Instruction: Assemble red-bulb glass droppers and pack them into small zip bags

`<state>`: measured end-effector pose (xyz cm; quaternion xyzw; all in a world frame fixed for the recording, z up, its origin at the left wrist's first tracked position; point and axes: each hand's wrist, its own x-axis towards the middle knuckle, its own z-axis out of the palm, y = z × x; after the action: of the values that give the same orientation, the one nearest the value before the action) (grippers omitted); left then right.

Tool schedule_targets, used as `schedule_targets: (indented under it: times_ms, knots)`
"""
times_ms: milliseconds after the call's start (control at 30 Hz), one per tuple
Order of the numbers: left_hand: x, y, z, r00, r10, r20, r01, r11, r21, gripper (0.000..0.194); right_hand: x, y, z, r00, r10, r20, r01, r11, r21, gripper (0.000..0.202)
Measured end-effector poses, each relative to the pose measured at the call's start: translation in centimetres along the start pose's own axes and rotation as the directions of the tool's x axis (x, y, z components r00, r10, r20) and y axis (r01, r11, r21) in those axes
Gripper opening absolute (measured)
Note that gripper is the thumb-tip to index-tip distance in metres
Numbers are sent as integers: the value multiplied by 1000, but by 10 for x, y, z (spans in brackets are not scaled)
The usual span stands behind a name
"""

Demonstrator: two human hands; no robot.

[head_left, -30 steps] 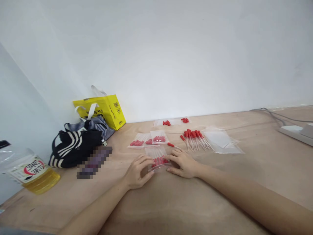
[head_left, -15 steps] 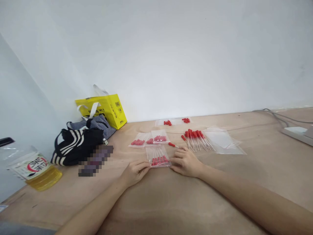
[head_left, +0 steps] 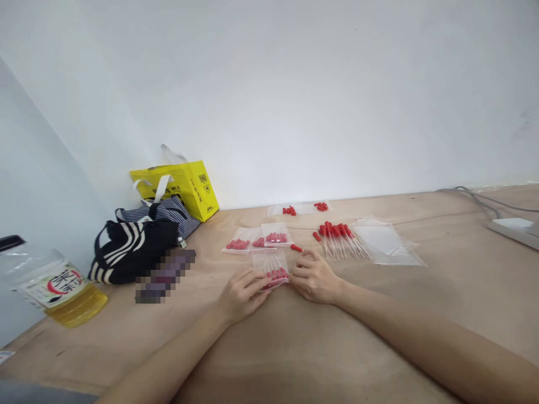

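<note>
A clear plastic bag (head_left: 272,261) holding several red-tipped white sticks lies on the table between my hands. My left hand (head_left: 245,292) pinches its lower left edge, fingers partly over the red tips. At its lower right corner, my right hand (head_left: 314,279) grips the bag with thumb and fingers. One loose red-tipped stick (head_left: 296,247) lies at the right hand's fingertips, its white shaft mostly hidden. Just behind are filled bags (head_left: 239,244) and another filled bag (head_left: 276,237), overlapping. A pile of red-tipped sticks (head_left: 337,231) lies to the right, beside flat clear bags (head_left: 385,242).
Along the wall lies a clear bag with small red pieces (head_left: 320,206). At the left stand an oil bottle (head_left: 63,289), a black striped bag (head_left: 126,252) and a yellow bag (head_left: 189,188). A white power strip (head_left: 514,229) with grey cables is far right.
My left hand has slid right along the bag's lower edge and now covers its left corner. My right hand has shifted slightly left, its fingers more curled.
</note>
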<state>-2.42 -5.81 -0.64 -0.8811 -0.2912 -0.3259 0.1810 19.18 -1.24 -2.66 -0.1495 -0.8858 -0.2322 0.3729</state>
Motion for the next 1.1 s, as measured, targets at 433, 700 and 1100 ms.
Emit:
schedule_targets:
  times_ms: [433,700,1100]
  knots:
    - [19,4,22,985,171,-36,-165,979,119,8,6,-5,7,997,69,-32,-69,998,-9,23]
    - [22,6,22,974,228,9,-225,954,201,14,6,-5,9,998,66,-19,-66,998,-18,26]
    - [17,3,21,996,84,-18,-80,985,155,10,5,-4,7,992,107,-68,-105,994,29,22]
